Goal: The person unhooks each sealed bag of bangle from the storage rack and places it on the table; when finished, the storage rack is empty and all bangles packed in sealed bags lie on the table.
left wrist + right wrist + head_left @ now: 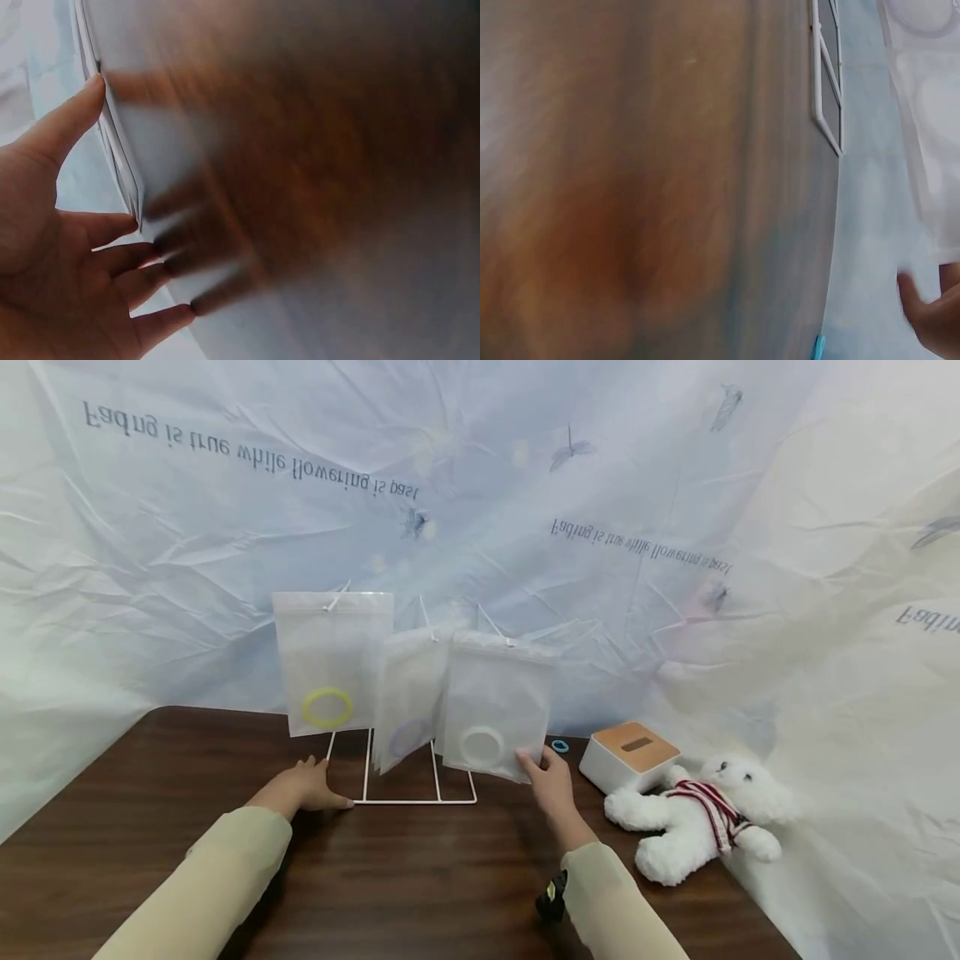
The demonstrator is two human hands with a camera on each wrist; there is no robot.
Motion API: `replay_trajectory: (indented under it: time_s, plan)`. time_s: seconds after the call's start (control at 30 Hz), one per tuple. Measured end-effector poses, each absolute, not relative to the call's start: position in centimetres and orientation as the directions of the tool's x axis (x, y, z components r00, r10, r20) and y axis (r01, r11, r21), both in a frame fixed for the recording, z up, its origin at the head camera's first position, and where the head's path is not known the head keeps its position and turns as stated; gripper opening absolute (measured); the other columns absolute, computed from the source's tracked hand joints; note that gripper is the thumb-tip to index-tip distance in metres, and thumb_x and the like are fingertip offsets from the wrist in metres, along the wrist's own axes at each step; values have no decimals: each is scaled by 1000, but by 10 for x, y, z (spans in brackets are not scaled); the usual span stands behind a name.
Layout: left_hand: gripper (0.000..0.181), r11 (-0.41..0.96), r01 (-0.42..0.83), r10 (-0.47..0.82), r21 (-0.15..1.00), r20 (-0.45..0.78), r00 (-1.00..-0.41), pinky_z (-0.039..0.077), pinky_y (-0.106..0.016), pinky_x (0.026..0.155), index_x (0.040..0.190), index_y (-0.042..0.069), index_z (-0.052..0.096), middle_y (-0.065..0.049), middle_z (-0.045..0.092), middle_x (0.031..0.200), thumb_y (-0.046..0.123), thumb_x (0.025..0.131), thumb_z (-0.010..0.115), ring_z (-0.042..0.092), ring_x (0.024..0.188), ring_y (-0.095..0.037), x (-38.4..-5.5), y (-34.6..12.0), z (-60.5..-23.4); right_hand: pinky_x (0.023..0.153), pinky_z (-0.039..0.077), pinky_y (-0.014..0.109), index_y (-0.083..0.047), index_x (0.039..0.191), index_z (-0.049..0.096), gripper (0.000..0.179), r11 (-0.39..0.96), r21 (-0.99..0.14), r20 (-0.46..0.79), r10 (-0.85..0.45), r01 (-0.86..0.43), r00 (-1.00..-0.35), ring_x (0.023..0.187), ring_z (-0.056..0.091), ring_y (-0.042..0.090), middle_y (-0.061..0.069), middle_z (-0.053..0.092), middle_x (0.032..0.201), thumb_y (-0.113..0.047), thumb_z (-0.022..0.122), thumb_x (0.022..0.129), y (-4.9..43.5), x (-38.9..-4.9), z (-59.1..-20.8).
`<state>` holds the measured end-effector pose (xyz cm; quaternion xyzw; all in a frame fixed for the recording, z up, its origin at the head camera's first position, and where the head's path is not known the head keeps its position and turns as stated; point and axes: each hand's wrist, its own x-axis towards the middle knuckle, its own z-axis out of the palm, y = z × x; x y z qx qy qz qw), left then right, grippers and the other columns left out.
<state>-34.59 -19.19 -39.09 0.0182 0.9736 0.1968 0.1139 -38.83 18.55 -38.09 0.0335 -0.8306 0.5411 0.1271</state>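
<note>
A white wire rack (pixel 412 802) stands on the table, with translucent zip bags hanging from its hooks. On the left is a bag (pixel 330 643) with a yellow ring (pixel 327 708); the middle bags (pixel 408 681) show a purple ring (pixel 410 738). At the right hangs a bag (pixel 498 689) with a white ring (pixel 482 744). My left hand (pixel 303 789) rests at the rack base's front left corner, fingers spread, thumb against the wire. My right hand (pixel 551 781) is at the right bag's lower right corner; its thumb and finger look apart in the right wrist view.
Right of the rack lie a small blue ring (pixel 560 746), a white box with a wood-look top (pixel 637 745) and a white plush bear (pixel 686 827) in a striped top. A printed curtain (pixel 480 485) hangs behind the dark wooden table (pixel 405 877).
</note>
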Motion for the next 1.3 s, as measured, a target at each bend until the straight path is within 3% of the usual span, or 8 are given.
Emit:
replay_trajectory:
  time_s: [0.17,0.33,0.57,0.8,0.93,1.2,1.3]
  plan:
    - [99,952,32,103,306,-219,-970,31,-66,106,147,-17,30,-45,23,148,52,87,70,26,136,-59,-348,-196,-382,89,54,50,-5,127,66,39,405,-887,275,76,-222,-959,105,64,30,17,68,116,-33,60,100,199,-376,-380]
    - [96,955,28,100,296,-230,-968,35,-66,103,147,-14,32,-45,27,146,50,87,71,32,132,-60,-350,-202,-377,86,56,50,-1,129,63,37,364,-888,311,28,-280,-950,106,65,36,22,65,120,-27,54,104,208,-363,-374]
    - [94,955,34,107,295,-236,-966,37,-64,102,146,-14,34,-44,32,144,48,87,72,36,130,-58,-353,-205,-375,74,58,40,-11,130,66,39,589,-749,410,53,-303,-911,93,69,28,15,70,117,-36,52,104,215,-339,-368]
    - [96,956,39,115,291,-250,-961,39,-63,101,146,-15,34,-43,36,142,51,87,71,39,128,-58,-352,-203,-376,66,59,32,-8,135,61,42,563,-749,475,90,-349,-875,76,72,32,20,67,100,-34,46,107,217,-316,-362]
    - [96,956,48,124,289,-251,-960,39,-63,100,146,-15,34,-43,36,142,52,87,71,40,127,-58,-352,-203,-376,65,59,27,-9,127,65,36,537,-757,504,114,-373,-856,73,71,25,18,68,110,-32,45,107,219,-303,-352]
    - [97,959,54,127,278,-252,-959,38,-64,101,146,-15,34,-44,34,142,54,87,70,38,128,-59,-354,-203,-377,62,57,24,-3,104,65,31,517,-761,558,214,-392,-802,73,62,9,15,65,90,-29,48,107,233,-288,-337]
    - [97,957,58,132,283,-252,-959,37,-65,102,146,-15,33,-45,32,143,54,87,70,35,129,-60,-354,-202,-377,63,56,23,-2,106,65,32,534,-750,585,263,-389,-767,74,61,9,11,63,85,-28,47,107,245,-285,-334]
